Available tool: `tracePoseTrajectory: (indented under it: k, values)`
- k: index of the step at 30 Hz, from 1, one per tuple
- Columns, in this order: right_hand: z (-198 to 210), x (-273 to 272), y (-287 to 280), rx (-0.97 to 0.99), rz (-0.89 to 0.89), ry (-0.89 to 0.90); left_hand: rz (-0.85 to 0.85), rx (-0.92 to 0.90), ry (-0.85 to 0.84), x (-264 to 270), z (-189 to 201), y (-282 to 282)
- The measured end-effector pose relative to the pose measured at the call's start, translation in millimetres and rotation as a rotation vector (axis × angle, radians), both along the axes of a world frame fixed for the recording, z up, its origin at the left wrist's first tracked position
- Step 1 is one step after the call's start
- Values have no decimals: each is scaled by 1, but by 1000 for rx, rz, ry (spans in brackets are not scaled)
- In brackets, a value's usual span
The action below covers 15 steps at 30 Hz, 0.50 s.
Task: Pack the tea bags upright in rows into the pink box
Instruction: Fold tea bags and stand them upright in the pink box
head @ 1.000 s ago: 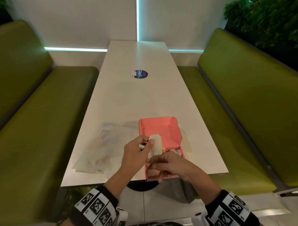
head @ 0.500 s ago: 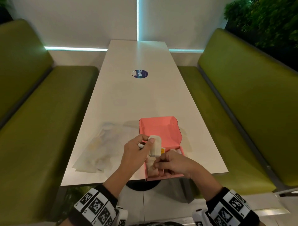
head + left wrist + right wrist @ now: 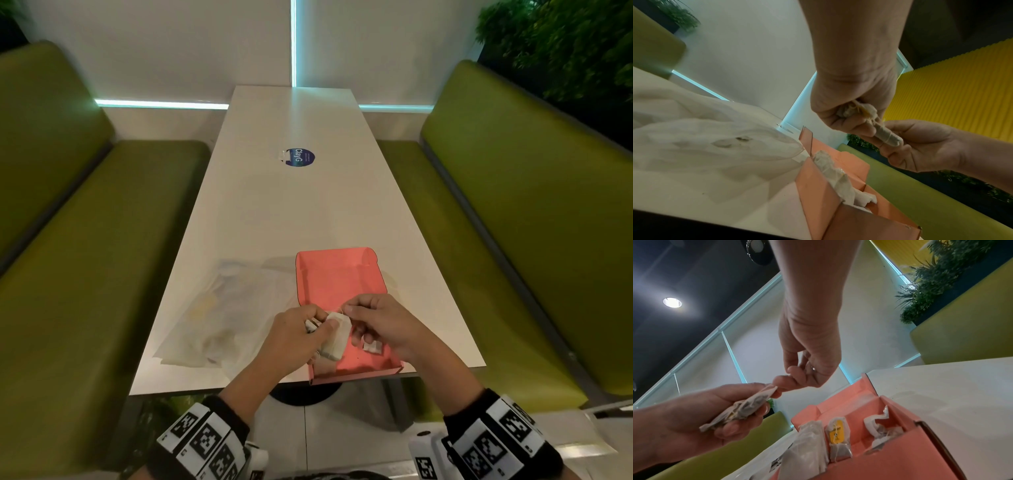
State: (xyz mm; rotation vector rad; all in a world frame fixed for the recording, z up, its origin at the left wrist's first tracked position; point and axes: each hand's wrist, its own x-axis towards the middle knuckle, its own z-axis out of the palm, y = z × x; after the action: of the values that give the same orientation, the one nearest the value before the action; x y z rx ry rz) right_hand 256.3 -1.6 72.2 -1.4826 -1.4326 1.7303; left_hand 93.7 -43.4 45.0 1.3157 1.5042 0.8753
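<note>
Both hands are up over the near end of the pink box (image 3: 337, 284), which sits open at the near edge of the table (image 3: 291, 212), lid flap standing at the far side.

Left hand (image 3: 291, 337): fingers curled around a small bunch of tea bags (image 3: 854, 108), thumb pressing the front bag (image 3: 337, 334) against them. That bag sticks out toward the right hand, roughly upright in the head view.

Right hand (image 3: 383, 323): thumb and forefinger pinched together at the top corner of the front bag, on its string as far as I can tell. Other fingers loosely curled, nothing else in them.

Inside the box: bags along the near wall. Right wrist view shows three standing side by side: a white one (image 3: 809, 444) on the left, one with a yellow tag (image 3: 838, 438) in the middle, a crumpled one (image 3: 882, 430) on the right. Rest of the box floor is bare pink.

Left of the box, touching or just beside it: a crumpled clear plastic bag (image 3: 219, 322) lying flat on the table. Far down the table, a round blue sticker (image 3: 299, 157). Green benches (image 3: 68, 274) on both sides.
</note>
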Motion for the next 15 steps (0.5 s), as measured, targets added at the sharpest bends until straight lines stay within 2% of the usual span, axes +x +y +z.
tracePoseTrajectory:
  k: [7, 11, 13, 15]
  values:
    - [7, 4, -5, 119, 59, -107, -21, 24, 46, 3, 0, 2]
    - [3, 9, 0, 229, -28, -241, -32, 79, 133, 2, -8, 7]
    - [2, 16, 5, 316, -75, -366, -41, 141, 305, 0, -13, 14]
    - [0, 25, 9, 355, -98, -440, -96, 212, 571, 1, -16, 20]
